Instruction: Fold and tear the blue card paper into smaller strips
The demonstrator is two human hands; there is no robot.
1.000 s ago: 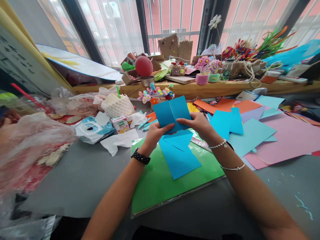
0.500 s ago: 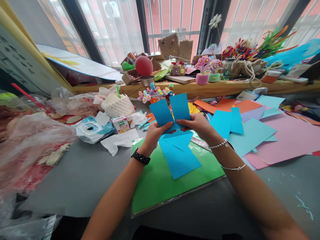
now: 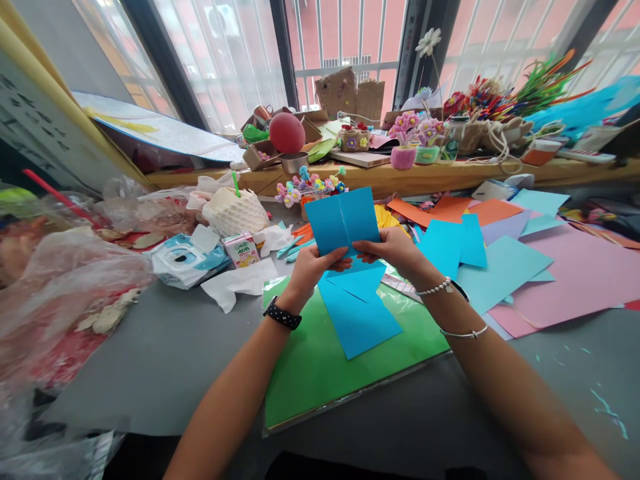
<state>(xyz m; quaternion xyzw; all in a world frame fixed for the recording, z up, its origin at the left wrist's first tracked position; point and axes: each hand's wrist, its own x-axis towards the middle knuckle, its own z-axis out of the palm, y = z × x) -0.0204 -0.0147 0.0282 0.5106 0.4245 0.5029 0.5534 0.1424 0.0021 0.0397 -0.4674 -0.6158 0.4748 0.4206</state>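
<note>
Two blue paper pieces are held up side by side, their inner edges meeting along a thin line. My left hand (image 3: 320,263) pinches the left blue piece (image 3: 325,227) at its lower edge, thumb on the front. The lower corner of the right blue piece (image 3: 361,212) is pinched in my right hand (image 3: 395,252). Below them, more blue paper (image 3: 357,320) lies overlapping on a green sheet pack (image 3: 310,380) in a clear sleeve. My fingers behind the held pieces are partly hidden.
Loose blue, teal and pink paper (image 3: 585,273) spreads over the grey table at right. At left are a wet-wipe pack (image 3: 187,260), a small carton (image 3: 242,250), tissue (image 3: 240,283) and plastic bags (image 3: 75,287). Crafts and a red ball (image 3: 287,133) line the windowsill.
The two held blue pieces have come together: the V-shaped gap between them has closed, and their inner edges now meet. Both hands keep their grip; the paper below has not moved.
</note>
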